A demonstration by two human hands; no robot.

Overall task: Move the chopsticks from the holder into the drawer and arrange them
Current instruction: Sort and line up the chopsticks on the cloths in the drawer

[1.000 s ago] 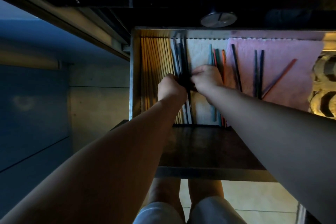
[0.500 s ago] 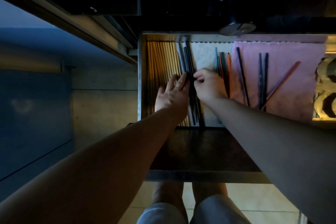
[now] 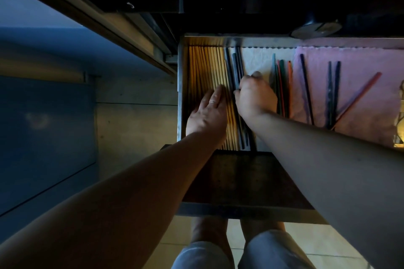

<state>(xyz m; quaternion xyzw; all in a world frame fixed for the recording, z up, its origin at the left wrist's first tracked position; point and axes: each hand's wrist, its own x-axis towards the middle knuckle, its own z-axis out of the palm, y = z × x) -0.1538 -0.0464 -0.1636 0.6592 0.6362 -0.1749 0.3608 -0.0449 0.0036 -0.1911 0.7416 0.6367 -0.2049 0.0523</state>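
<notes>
The open drawer (image 3: 181, 85) holds a row of wooden chopsticks (image 3: 205, 65) along its left side. Beside them lie a few dark chopsticks (image 3: 235, 65). My left hand (image 3: 207, 113) rests flat, fingers spread, on the wooden row. My right hand (image 3: 254, 98) is curled with its fingertips pinching the dark chopsticks. Green and orange chopsticks (image 3: 283, 81) lie on a white cloth just right of that hand. On a pink cloth (image 3: 360, 81) are more dark chopsticks (image 3: 333, 91) and a reddish one (image 3: 358, 96), lying askew. The holder's round base (image 3: 316, 28) shows above the drawer.
A dark wooden panel (image 3: 240, 179) forms the drawer's front toward me. Dark countertop (image 3: 218, 6) overhangs the back of the drawer. A blue cabinet face (image 3: 43, 129) is at left. A yellowish object (image 3: 401, 116) sits at the drawer's right edge. My knees (image 3: 240, 255) are below.
My left hand went from a fist on the dark chopsticks to lying flat on the wooden row, sliding left. The right hand stayed on the dark chopsticks. The view shifted slightly.
</notes>
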